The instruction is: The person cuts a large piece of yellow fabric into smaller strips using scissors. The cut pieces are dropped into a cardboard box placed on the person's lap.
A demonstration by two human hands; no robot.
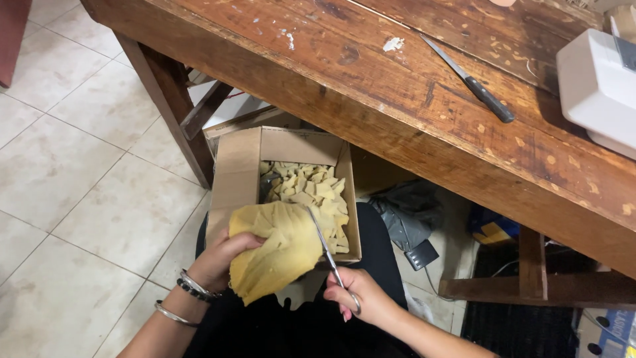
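My left hand (222, 260), with bracelets at the wrist, grips a folded wad of yellow cloth (278, 250) over my lap. In my right hand (363, 298) are metal scissors (328, 255), their blades reaching up along the cloth's right edge. Just beyond the cloth sits an open cardboard box (238, 179) on my lap, holding several small yellow cloth pieces (311, 192).
A worn wooden table (371, 86) spans the top, with a black-handled knife (472, 81) and a white machine (599, 86) on it. Under it lie a grey bag (407, 212), a small black device (422, 254) and cables. Tiled floor (79, 172) lies left.
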